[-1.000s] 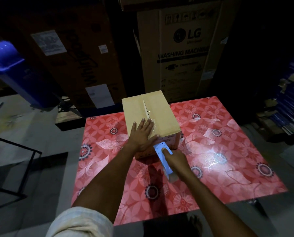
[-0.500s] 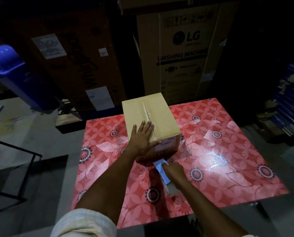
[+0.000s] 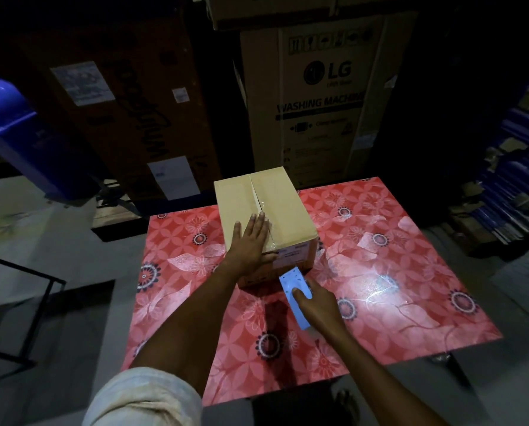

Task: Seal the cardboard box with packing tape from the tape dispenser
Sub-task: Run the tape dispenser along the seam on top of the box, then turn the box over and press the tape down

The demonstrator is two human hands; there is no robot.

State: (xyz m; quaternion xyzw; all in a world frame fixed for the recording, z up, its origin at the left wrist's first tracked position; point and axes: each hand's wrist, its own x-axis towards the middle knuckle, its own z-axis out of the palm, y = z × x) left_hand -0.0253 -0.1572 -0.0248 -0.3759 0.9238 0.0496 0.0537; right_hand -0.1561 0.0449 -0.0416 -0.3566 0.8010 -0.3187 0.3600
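A closed cardboard box (image 3: 264,216) sits on a table (image 3: 410,302) covered in a red floral cloth, toward the table's far edge and a little left of its middle, with one short face turned to the person. Its two top flaps meet along a centre seam that runs from the far edge of the box toward the near one, and a strip of clear tape (image 3: 261,204) glints along that seam. A white label shows on the near face of the box.

The left hand (image 3: 250,241) lies flat and spread on the near part of the box top, fingers pointing away along the seam and the thumb hooked over the near top edge; it presses rather than grips. The right hand (image 3: 317,302) is wrapped around a light blue tape dispenser (image 3: 295,289), index finger laid along its top. The dispenser's front end is at the lower part of the box's near face, close to the table surface; whether it actually touches the cardboard cannot be told.

Behind the table's far edge stands a tall carton (image 3: 318,103) printed LG WASHING MACHINE, with a darker carton (image 3: 127,118) to its left. A blue bin (image 3: 8,124) stands off the far left corner
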